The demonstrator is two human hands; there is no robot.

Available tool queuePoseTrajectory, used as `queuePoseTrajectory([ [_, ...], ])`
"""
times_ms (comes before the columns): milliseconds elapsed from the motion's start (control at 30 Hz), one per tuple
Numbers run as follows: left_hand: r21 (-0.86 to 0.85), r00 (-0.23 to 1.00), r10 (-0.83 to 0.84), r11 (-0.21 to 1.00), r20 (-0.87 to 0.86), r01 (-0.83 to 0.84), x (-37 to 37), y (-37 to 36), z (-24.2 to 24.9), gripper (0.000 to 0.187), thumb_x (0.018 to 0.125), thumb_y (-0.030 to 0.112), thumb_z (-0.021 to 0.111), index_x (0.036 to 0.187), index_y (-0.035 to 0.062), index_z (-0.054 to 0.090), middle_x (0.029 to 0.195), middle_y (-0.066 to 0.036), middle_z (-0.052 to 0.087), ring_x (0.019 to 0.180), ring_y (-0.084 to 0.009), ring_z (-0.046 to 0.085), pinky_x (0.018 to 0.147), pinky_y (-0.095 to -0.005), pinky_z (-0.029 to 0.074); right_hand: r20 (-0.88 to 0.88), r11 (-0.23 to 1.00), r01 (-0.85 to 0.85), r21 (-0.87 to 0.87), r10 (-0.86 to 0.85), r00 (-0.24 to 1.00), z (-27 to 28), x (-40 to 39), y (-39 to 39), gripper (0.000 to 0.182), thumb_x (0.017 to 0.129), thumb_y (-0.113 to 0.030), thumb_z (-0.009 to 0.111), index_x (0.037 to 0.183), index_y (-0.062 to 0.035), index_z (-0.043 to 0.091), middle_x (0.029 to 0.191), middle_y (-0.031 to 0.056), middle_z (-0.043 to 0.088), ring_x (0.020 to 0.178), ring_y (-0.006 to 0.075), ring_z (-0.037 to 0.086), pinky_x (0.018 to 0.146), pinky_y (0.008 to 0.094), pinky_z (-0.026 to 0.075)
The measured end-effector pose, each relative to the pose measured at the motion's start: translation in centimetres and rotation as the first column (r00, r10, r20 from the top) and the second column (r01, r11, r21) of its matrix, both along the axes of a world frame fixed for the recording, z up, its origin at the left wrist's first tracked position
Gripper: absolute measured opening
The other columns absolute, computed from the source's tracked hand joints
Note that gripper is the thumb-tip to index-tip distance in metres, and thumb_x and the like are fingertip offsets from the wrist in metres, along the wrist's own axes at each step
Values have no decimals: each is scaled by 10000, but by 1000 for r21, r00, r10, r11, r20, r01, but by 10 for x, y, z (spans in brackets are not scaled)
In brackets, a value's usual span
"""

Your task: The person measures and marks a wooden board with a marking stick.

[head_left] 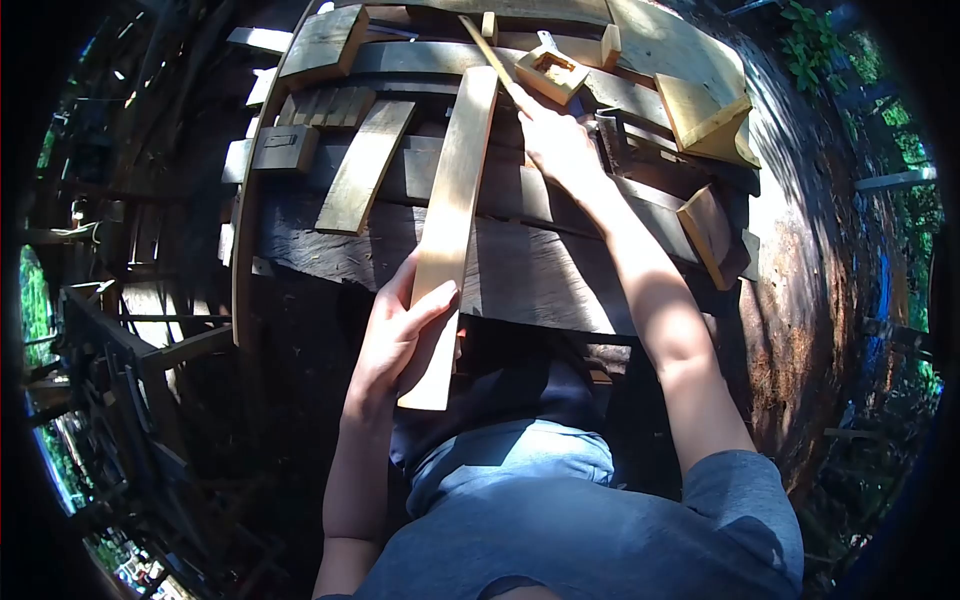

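My left hand (407,325) is wrapped round the lower part of a long flat wooden board (455,190), its thumb on the upper face. The board slants up and away over the workbench, and its near end sticks out past the bench edge. My right hand (548,138) reaches over the bench, its fingers closed on a thin wooden stick (483,50) that points to the upper left. Just beyond the right hand lies a small wooden box (553,73) with a hollow in it.
The slatted workbench (560,270) carries a wooden block (325,45), a curved plank (367,165), a darker block (285,148), an angled wooden piece (710,120) and an upright offcut (707,232). A large log (800,250) lies at the right.
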State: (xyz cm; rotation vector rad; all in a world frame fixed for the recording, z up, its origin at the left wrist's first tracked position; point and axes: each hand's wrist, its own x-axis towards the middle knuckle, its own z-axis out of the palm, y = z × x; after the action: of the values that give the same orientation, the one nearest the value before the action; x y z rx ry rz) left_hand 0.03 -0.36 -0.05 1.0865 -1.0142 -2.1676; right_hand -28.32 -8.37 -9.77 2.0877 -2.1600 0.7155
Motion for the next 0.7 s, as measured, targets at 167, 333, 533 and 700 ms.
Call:
queuePoseTrajectory([
  [167, 91, 999, 3, 996, -47, 1, 9, -6, 1, 520, 919, 163, 651, 1362, 21, 418, 774, -54, 591, 478, -137, 619, 441, -257, 537, 115, 998, -4, 63, -3, 993, 38, 42, 53, 399, 947, -161, 519, 1344, -177, 551, 718, 185, 641, 615, 314, 669, 556, 413, 566],
  [333, 112, 1000, 17, 994, 3, -17, 5, -2, 0, 495, 944, 171, 611, 1378, 46, 407, 767, -58, 600, 488, -140, 629, 446, -252, 546, 280, 985, -21, 169, -27, 960, 59, 55, 63, 474, 940, -173, 526, 1403, -268, 494, 747, 213, 651, 633, 331, 671, 576, 440, 565],
  [533, 227, 996, 37, 974, -77, -19, 14, -6, 1, 465, 995, 279, 548, 1424, 177, 401, 780, -65, 562, 441, -147, 590, 326, -257, 488, 192, 998, 49, 46, -57, 980, 36, 36, 1, 462, 964, -231, 507, 1422, -277, 471, 694, 198, 661, 606, 362, 675, 570, 456, 568],
  [700, 253, 995, 59, 967, -77, -38, 13, -5, 0, 595, 1012, 269, 506, 1545, 270, 242, 799, -75, 563, 427, -139, 561, 317, -255, 469, 367, 987, -98, 128, 44, 929, 60, 71, 76, 550, 949, -218, 513, 1475, -327, 397, 768, 229, 672, 693, 398, 683, 661, 508, 559],
])
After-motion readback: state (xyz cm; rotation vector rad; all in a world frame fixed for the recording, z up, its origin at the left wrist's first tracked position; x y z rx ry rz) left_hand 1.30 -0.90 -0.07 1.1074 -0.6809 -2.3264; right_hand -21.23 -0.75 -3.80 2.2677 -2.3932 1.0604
